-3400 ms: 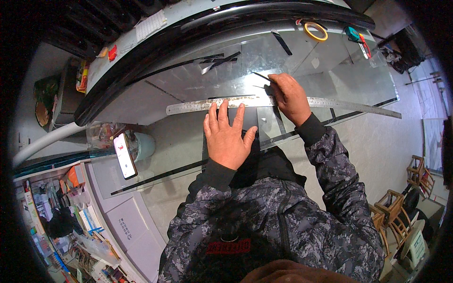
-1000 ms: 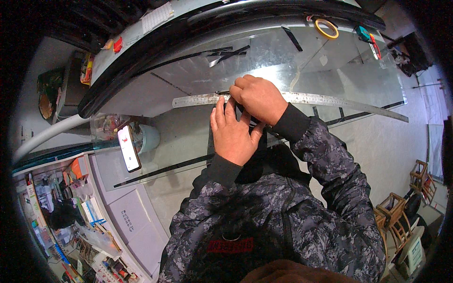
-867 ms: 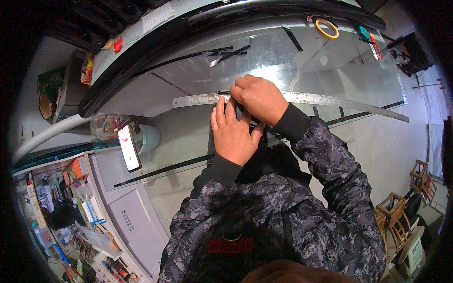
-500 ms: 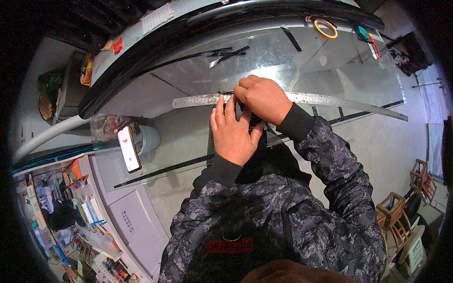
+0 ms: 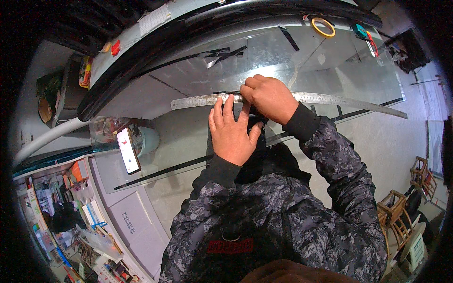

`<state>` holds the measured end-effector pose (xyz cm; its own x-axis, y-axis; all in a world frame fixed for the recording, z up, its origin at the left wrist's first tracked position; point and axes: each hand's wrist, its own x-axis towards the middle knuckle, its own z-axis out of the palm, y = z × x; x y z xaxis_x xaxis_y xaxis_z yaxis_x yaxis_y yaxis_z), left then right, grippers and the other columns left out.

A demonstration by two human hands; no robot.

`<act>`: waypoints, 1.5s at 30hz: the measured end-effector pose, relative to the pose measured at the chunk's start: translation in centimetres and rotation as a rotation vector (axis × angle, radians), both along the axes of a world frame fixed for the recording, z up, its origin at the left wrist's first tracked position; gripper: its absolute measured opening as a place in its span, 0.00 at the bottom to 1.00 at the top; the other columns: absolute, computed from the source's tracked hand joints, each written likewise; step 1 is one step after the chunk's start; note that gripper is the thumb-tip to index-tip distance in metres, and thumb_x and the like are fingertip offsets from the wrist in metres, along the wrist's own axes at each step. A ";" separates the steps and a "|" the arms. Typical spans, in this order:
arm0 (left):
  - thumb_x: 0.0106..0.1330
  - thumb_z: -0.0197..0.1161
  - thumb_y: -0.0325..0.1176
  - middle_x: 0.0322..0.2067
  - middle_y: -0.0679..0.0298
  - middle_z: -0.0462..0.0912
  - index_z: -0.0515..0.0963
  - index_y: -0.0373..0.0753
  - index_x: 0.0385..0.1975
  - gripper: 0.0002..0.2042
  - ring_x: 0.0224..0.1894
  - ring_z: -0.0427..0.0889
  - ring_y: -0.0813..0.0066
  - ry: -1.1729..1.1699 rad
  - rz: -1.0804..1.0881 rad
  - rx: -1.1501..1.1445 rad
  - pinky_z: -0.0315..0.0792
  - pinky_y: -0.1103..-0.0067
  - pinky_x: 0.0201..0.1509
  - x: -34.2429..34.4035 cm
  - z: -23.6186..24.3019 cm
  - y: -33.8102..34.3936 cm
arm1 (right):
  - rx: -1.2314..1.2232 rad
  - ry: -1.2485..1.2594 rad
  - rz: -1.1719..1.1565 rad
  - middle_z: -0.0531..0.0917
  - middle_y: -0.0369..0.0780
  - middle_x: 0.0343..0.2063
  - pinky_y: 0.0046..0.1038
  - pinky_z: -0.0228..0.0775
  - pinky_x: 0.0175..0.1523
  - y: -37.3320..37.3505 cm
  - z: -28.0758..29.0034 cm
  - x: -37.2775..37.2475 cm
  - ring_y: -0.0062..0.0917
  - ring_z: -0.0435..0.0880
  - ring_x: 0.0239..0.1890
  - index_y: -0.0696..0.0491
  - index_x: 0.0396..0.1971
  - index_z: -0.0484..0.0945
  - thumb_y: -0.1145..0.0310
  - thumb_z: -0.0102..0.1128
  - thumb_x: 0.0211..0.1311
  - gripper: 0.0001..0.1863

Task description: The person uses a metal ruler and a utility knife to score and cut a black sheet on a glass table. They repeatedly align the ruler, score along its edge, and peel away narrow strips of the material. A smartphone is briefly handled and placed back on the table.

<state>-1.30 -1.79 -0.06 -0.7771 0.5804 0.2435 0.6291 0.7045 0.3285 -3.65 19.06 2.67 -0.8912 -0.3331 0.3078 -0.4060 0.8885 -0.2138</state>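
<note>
A long steel ruler (image 5: 330, 99) lies across a glass tabletop (image 5: 181, 129) in front of me. My left hand (image 5: 233, 139) rests on it palm down, its fingers stretched out and spread, fingertips pressing the ruler. Just to the right, my right hand (image 5: 272, 100) is closed at the ruler's edge. Whatever its fingers grip is hidden behind the knuckles. Dark material (image 5: 254, 117) shows under the ruler and between my hands; its full outline is covered.
Black strips (image 5: 226, 57) lie beyond the ruler, with another strip (image 5: 289, 38) farther right. A yellow tape roll (image 5: 323, 27) and a teal tape measure (image 5: 359, 31) sit at the far right. A phone (image 5: 128, 151) lies left. Wooden chairs (image 5: 390, 207) stand lower right.
My right hand has slid a little to the right along the ruler, away from my left fingers. My left hand stays nearly in place on the ruler.
</note>
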 end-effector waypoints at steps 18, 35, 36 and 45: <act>0.77 0.73 0.53 0.81 0.46 0.67 0.80 0.49 0.78 0.32 0.85 0.59 0.34 0.034 -0.012 0.008 0.53 0.40 0.87 0.0 -0.1 -0.1 | 0.068 0.022 -0.040 0.83 0.39 0.38 0.42 0.83 0.49 2.7 -0.3 2.0 0.39 0.87 0.46 0.53 0.40 0.82 0.69 0.67 0.66 0.06; 0.78 0.72 0.53 0.79 0.45 0.69 0.80 0.48 0.77 0.32 0.85 0.59 0.35 0.046 -0.011 -0.003 0.55 0.42 0.87 0.0 0.1 -0.1 | 0.082 0.027 -0.079 0.84 0.40 0.39 0.42 0.85 0.51 5.1 0.1 4.1 0.39 0.88 0.47 0.53 0.41 0.83 0.69 0.66 0.67 0.06; 0.78 0.72 0.53 0.79 0.45 0.69 0.80 0.48 0.77 0.32 0.85 0.59 0.35 0.050 -0.012 -0.004 0.55 0.42 0.87 0.0 0.1 -0.1 | 0.085 0.017 -0.075 0.84 0.40 0.39 0.41 0.84 0.51 5.3 0.3 4.2 0.39 0.88 0.47 0.54 0.44 0.84 0.71 0.67 0.66 0.08; 0.79 0.71 0.54 0.80 0.45 0.69 0.80 0.48 0.78 0.32 0.85 0.59 0.35 0.064 -0.019 -0.011 0.55 0.41 0.87 -0.1 0.0 -0.2 | 0.076 0.007 -0.095 0.84 0.40 0.39 0.42 0.84 0.50 6.4 0.4 4.9 0.39 0.88 0.48 0.52 0.42 0.83 0.69 0.65 0.69 0.06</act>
